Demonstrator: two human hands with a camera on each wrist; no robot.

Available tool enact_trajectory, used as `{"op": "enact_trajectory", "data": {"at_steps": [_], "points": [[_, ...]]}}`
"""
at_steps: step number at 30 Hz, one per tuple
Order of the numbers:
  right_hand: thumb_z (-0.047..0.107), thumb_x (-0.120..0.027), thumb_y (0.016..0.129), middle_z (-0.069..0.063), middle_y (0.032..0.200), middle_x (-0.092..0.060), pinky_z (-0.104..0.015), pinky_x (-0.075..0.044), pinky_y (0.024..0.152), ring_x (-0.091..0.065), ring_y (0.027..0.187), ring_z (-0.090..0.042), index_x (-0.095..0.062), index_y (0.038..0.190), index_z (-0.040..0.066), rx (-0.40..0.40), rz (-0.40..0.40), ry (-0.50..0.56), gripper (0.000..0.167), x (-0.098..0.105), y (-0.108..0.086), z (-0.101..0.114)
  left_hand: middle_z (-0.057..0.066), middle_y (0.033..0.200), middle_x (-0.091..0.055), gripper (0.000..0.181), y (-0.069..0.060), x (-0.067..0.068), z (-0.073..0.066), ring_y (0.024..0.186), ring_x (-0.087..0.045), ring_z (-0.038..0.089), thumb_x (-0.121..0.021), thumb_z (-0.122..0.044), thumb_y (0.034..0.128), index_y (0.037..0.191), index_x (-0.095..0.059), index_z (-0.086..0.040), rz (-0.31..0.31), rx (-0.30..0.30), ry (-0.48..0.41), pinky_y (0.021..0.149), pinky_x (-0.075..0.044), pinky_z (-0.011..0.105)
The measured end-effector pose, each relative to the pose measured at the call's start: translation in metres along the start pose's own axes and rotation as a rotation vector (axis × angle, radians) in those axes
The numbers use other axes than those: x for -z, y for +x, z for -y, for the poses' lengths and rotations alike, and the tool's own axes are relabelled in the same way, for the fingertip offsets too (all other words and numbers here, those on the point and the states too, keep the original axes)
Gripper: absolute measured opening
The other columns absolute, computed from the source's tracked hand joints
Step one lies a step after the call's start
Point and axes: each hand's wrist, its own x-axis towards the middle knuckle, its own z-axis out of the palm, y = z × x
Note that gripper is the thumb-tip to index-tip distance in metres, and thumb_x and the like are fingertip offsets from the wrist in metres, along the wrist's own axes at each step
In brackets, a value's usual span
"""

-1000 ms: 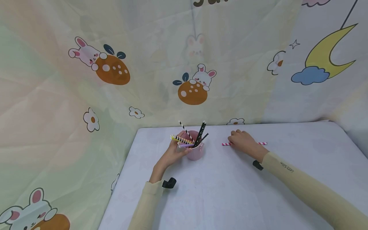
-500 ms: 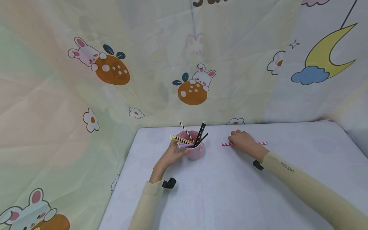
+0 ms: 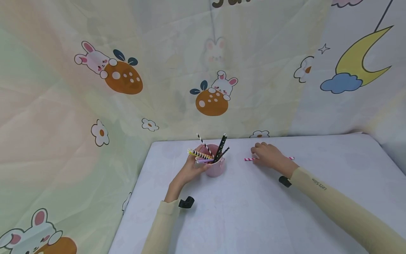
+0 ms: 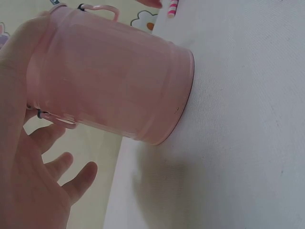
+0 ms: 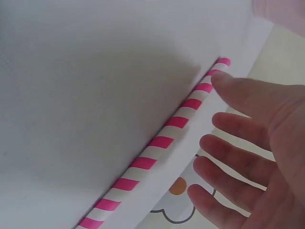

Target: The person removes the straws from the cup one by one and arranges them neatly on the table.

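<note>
A: How's the room, pls?
B: Behind the table (image 3: 241,211) hangs a large fabric backdrop (image 3: 168,70) in pale green, pink and cream, w/ several creases. Printed on it: white rabbits (image 3: 92,60) on orange-brown spotted fruits (image 3: 125,83), white flowers (image 3: 149,125), and, upper R, a yellow crescent moon (image 3: 347,58) w/ a blue cloud (image 3: 340,83). Dark lettering (image 3: 233,2) is cut by the top edge.
A: And the tabletop?
B: White, w/ a fine weave in the left wrist view, so it looks cloth-covered. The far edge lies next to the backdrop. Soft shadows fall near both hands.
A: What does the L hand (image 3: 192,165) do?
B: It grips a glossy pink cylindrical bucket (image 3: 215,171) near the rim, thumb on one side; the other fingers are spread. The bucket stands on the table, w/ a black white-specked straw (image 3: 220,148), a thin black-and-white striped straw (image 3: 205,144) and others leaning out.
A: And the R hand (image 3: 268,155)?
B: Its fingers are spread, slightly bent, over a pink-and-white striped round straw (image 5: 159,143). This straw lies flat on the table, R of the bucket, apart from it. The thumb is at one end; if it touches, I can't tell.
</note>
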Motion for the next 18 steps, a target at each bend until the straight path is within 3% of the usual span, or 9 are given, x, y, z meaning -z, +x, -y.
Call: {"op": "enact_trajectory", "data": {"at_steps": [10, 18], "points": [[0.032, -0.084, 0.082, -0.016, 0.120, -0.065, -0.051, -0.055, 0.091, -0.062, 0.108, -0.035, -0.064, 0.127, 0.003, -0.029, -0.016, 0.051, 0.057, 0.006, -0.001, 0.004, 0.010, 0.160, -0.037, 0.087, -0.002, 0.001, -0.001, 0.150, -0.032, 0.032, -0.078, -0.035, 0.0879, 0.158, -0.026, -0.033, 0.000, -0.005, -0.012, 0.120, -0.027, 0.059], [0.036, -0.083, 0.081, -0.020, 0.126, -0.063, -0.055, -0.052, 0.095, -0.060, 0.114, -0.040, -0.062, 0.129, 0.000, -0.023, -0.069, 0.120, 0.063, 0.016, -0.004, 0.004, 0.010, 0.161, -0.034, 0.087, -0.001, 0.001, 0.001, 0.150, -0.032, 0.033, -0.077, -0.034, 0.0887, 0.158, -0.025, -0.033, 0.005, -0.007, -0.010, 0.120, -0.028, 0.060]]}}
